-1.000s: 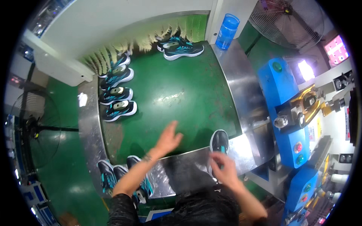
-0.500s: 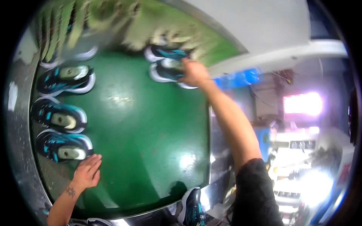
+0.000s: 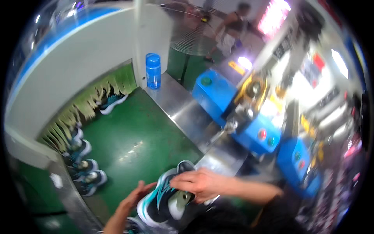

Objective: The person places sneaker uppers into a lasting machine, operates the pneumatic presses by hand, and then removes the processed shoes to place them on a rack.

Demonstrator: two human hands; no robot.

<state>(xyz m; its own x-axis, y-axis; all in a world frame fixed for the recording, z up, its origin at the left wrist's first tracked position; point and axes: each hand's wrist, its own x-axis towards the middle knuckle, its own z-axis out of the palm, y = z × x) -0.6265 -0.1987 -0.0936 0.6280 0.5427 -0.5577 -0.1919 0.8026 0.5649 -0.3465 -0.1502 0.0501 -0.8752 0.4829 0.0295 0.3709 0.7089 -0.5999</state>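
A black sneaker (image 3: 156,204) with teal streaks and a white sole is tilted close in front of me, with a pale olive piece inside its opening. My right hand (image 3: 200,184) grips it, fingers bent over its upper. Beside the sole, on the left, is my left hand (image 3: 134,197), fingers stretched out; whether it touches the sneaker I cannot tell. Several similar sneakers (image 3: 90,179) stand in a row along the left edge of the green surface (image 3: 128,150). Another sneaker (image 3: 113,103) is at the far end, partly under a fringed green curtain (image 3: 93,99).
A blue bottle (image 3: 153,72) stands on the metal ledge (image 3: 177,101) right of the green surface. Beyond are blue machine boxes (image 3: 214,91) with coloured buttons. A wire-guarded fan (image 3: 191,43) and a person (image 3: 233,27) are in the background.
My view has swung to the right. The right hand has drawn back from the far end and now holds a sneaker close to me. My left hand has left the row and is beside that sneaker.
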